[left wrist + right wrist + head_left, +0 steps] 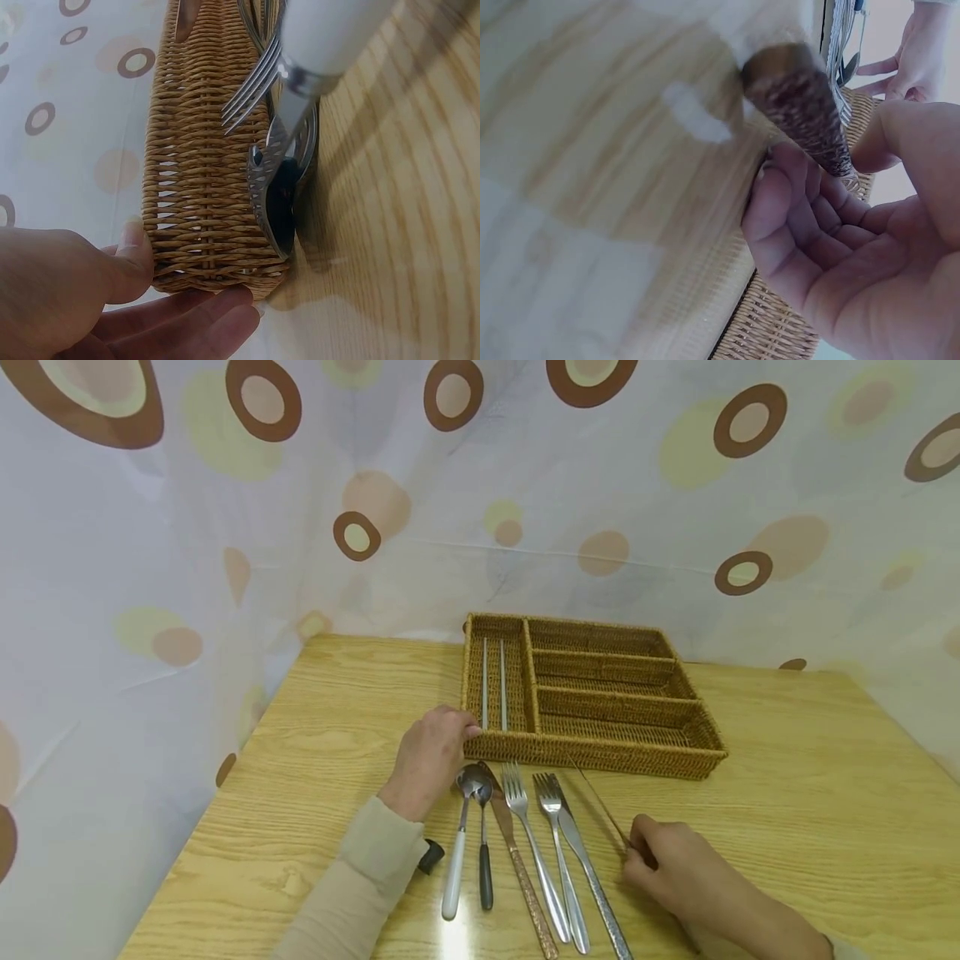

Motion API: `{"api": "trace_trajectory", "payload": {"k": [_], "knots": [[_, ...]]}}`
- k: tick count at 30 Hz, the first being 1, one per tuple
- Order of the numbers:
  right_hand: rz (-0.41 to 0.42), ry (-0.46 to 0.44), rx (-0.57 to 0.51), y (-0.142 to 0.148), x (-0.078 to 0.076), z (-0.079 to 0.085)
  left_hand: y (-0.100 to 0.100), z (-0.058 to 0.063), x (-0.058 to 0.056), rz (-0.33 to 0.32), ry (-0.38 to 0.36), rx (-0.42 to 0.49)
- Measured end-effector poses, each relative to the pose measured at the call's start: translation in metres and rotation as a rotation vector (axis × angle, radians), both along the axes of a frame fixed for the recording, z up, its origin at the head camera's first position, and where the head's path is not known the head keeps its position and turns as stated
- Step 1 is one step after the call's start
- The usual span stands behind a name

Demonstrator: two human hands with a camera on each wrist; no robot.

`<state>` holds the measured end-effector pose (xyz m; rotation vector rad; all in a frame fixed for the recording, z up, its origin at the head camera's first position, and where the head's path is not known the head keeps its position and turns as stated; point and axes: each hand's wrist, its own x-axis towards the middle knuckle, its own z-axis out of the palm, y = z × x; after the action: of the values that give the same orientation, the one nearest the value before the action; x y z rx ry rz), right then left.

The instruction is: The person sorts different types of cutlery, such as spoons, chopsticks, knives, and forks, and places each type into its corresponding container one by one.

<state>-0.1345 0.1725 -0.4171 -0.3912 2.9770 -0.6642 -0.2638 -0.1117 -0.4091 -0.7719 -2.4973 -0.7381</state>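
My left hand (pixel 431 760) grips the near left corner of a divided wicker cutlery tray (pixel 600 753), thumb at the rim and fingers along the side in the left wrist view. My right hand (pixel 678 868) holds a copper-coloured table knife (pixel 799 101) by its textured handle, the blade slanting toward the tray's front wall. Between the hands lie a white-handled spoon (pixel 453 877), a black-handled spoon (pixel 486 878), a copper-handled knife (pixel 528 893), two forks (pixel 542 868) and a silver knife (pixel 596 885). Two pale chopsticks (pixel 503 685) rest in the tray's left compartment.
The wooden table (pixel 300 760) meets a patterned curtain (pixel 420 577) behind the tray and at both sides. Three long compartments fill the tray's right part, divided by wicker walls (pixel 615 695). A small black object (pixel 431 857) shows beside the left sleeve.
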Motion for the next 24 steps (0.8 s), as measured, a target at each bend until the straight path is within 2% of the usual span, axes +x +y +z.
{"api": "trace_trajectory", "payload": {"k": [10, 14, 19, 24], "knots": [[0.02, 0.004, -0.031, 0.003, 0.0, 0.002, -0.001, -0.001, 0.0, -0.001, 0.018, -0.007], [0.096, 0.017, -0.116, 0.005, -0.001, 0.004, -0.001, -0.001, -0.001, -0.001, 0.012, -0.002], [0.189, 0.019, -0.21, 0.007, -0.006, 0.014, 0.0, 0.0, -0.001, 0.011, -0.006, -0.009], [0.249, 0.147, -0.164, 0.011, -0.016, 0.024, 0.0, 0.001, -0.001, 0.02, -0.037, -0.015]]}}
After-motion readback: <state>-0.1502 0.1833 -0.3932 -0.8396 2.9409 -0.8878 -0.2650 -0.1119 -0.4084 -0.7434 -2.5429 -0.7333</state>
